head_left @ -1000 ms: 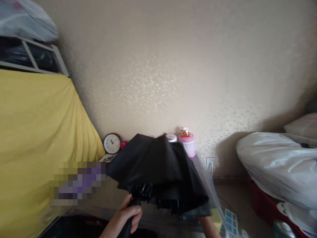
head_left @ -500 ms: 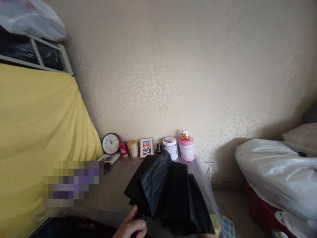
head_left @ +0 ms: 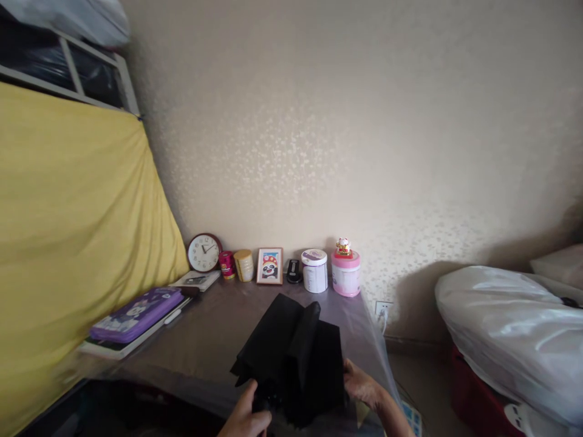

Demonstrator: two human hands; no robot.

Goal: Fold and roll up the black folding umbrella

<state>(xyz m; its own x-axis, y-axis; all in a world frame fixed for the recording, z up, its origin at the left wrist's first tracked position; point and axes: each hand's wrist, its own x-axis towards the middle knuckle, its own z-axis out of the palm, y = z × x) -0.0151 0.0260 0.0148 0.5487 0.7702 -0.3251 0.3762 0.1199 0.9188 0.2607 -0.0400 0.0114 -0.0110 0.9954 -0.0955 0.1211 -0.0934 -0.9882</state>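
Above the near right part of the wide grey-brown counter [head_left: 204,331] is a loosely folded black fabric umbrella [head_left: 291,358]. The left hand [head_left: 248,414] is clamped around its near left end; the right hand [head_left: 362,386] touches its right edge, fingertips hidden, so I cannot tell whether they pinch it.

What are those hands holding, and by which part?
A black umbrella: the left hand grips its handle end. The right hand is at the right edge of the canopy, partly hidden, so its grip is unclear.
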